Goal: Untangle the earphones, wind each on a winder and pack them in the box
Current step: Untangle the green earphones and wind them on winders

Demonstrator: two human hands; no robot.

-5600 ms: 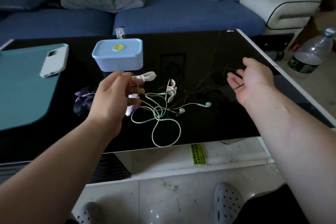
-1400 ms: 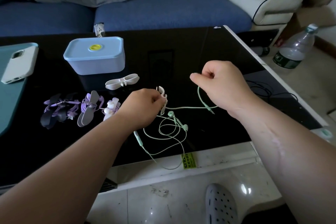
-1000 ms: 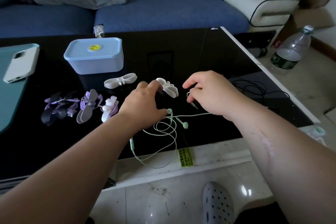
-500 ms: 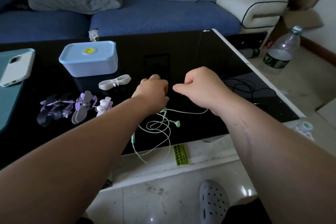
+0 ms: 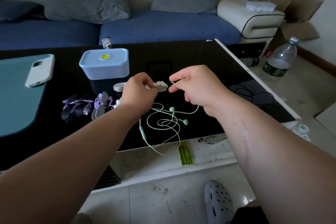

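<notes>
My left hand [image 5: 139,90] grips a white winder [image 5: 161,85] above the black table [image 5: 209,71]. My right hand [image 5: 195,85] pinches the plug end of the mint-green earphones [image 5: 163,122] right beside the winder. The rest of that cable lies in loose loops near the table's front edge, partly hanging over it. A second white winder [image 5: 118,86] lies behind my left hand. Purple earphones wound on winders [image 5: 101,104] and a dark wound set [image 5: 72,107] lie to the left. The light-blue box [image 5: 104,63] stands shut behind them.
A white phone [image 5: 41,71] rests on a teal mat [image 5: 16,100] at the left. A black cable [image 5: 243,90] lies on the table's right side. A plastic bottle [image 5: 279,60] stands on the floor at the right. A blue sofa runs behind the table.
Both hands have risen a little off the table. The white winder now shows between them, and my right hand's fingers pinch the green cable end next to it.
</notes>
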